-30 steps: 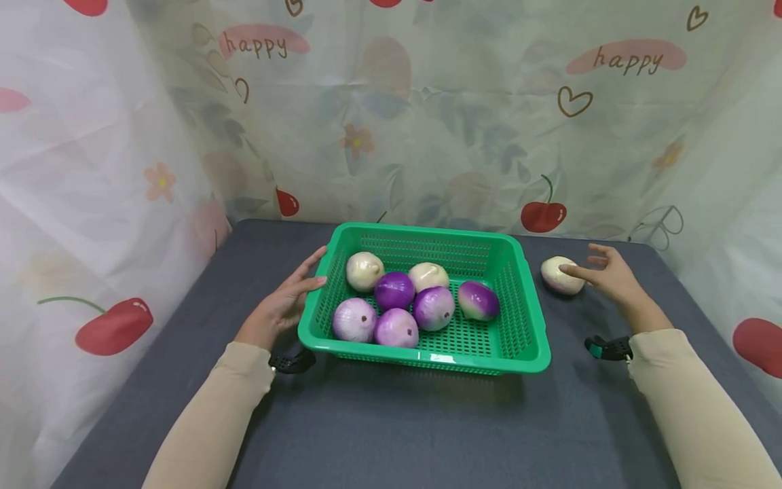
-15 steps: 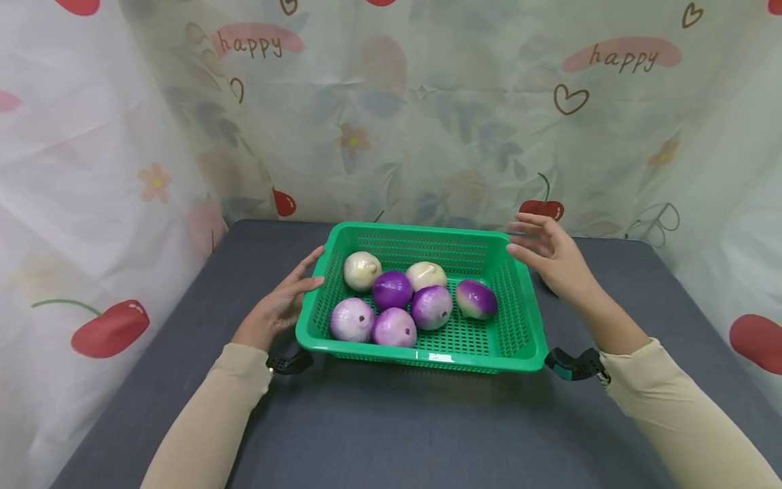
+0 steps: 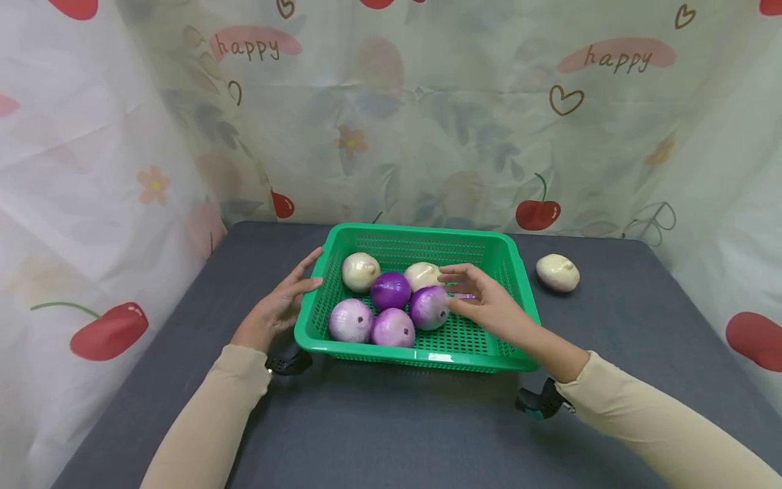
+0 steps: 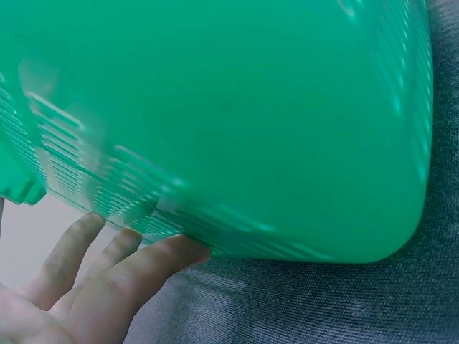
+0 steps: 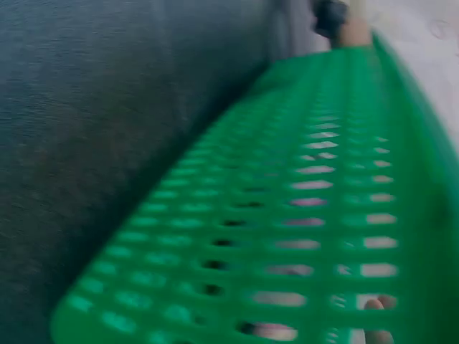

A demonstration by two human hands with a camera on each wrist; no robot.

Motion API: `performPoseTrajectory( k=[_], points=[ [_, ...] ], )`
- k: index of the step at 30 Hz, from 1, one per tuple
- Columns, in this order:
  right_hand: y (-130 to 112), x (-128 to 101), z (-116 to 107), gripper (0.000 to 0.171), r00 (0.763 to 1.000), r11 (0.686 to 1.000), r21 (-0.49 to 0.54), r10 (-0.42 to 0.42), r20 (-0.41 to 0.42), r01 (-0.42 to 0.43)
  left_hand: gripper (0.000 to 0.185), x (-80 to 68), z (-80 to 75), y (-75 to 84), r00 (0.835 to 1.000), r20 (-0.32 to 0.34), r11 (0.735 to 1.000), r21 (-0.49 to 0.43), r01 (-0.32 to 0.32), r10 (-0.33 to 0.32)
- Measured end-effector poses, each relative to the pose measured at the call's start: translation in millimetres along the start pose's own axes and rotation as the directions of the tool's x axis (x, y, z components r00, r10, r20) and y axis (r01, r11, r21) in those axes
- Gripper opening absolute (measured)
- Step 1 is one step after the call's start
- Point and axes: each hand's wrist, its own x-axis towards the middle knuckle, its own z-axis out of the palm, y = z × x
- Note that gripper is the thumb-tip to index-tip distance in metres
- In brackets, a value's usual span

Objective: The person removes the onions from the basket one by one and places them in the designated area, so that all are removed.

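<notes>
A green plastic basket (image 3: 464, 360) sits on the dark table, with several purple and whitish onions inside. My left hand (image 3: 276, 311) touches the basket's left side, its thumb at the rim. In the left wrist view, its fingers (image 4: 143, 269) lie fairly straight against the perforated wall. Reaching over the right rim, my right hand (image 3: 496, 314) is inside the basket, fingers apart and gently bent. Its fingertips are beside a purple onion (image 3: 429, 309) and a white onion (image 3: 421, 277); contact is unclear. Another purple onion is mostly hidden behind this hand.
A lone whitish onion (image 3: 558, 273) lies on the grey-black table (image 3: 391, 421) right of the basket. Printed curtains (image 3: 415, 136) enclose the back and sides. A thin cord loop (image 3: 654, 224) hangs by the far right corner.
My right hand has left the lone onion on the table, risen over the basket's right rim and come down inside among the onions. My left hand has stayed at the basket's left side.
</notes>
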Motion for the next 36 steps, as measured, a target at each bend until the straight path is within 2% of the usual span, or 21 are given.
performPoseTrajectory(
  k=[9, 14, 18, 25, 30, 36],
  points=[
    [14.7, 8.3, 12.9, 0.048, 0.999, 0.999, -0.007, 0.05, 0.018, -0.049, 0.066, 0.6, -0.2, -0.9, 1.0, -0.001, 1.0, 0.012, -0.002, 0.002],
    [19.3, 11.5, 15.7, 0.054, 0.998, 0.995, -0.074, 0.06, 0.002, -0.06, 0.067, 0.5, 0.9, 0.7, 1.0, -0.001, 1.0, 0.009, -0.001, 0.001],
    [24.6, 14.4, 17.3, 0.061, 0.997, 0.99, -0.119, 0.076, 0.025, -0.073, 0.067, -0.3, 1.3, 1.6, 1.0, -0.008, 1.0, 0.006, 0.005, -0.005],
    [28.5, 14.8, 19.3, 0.067, 0.997, 0.957, -0.287, 0.062, 0.041, -0.048, 0.068, -0.8, 2.2, 0.5, 1.0, -0.005, 1.0, 0.001, 0.001, -0.001],
    [31.7, 14.8, 21.6, 0.068, 0.986, 0.954, -0.297, 0.08, 0.147, -0.033, 0.068, -0.6, 2.2, 0.0, 1.0, -0.012, 1.0, 0.005, 0.0, 0.0],
    [35.7, 14.7, 23.9, 0.065, 0.949, 0.926, -0.376, 0.094, 0.302, 0.028, 0.068, -1.1, 1.3, 0.1, 1.0, -0.011, 1.0, 0.001, -0.003, 0.003]
  ],
)
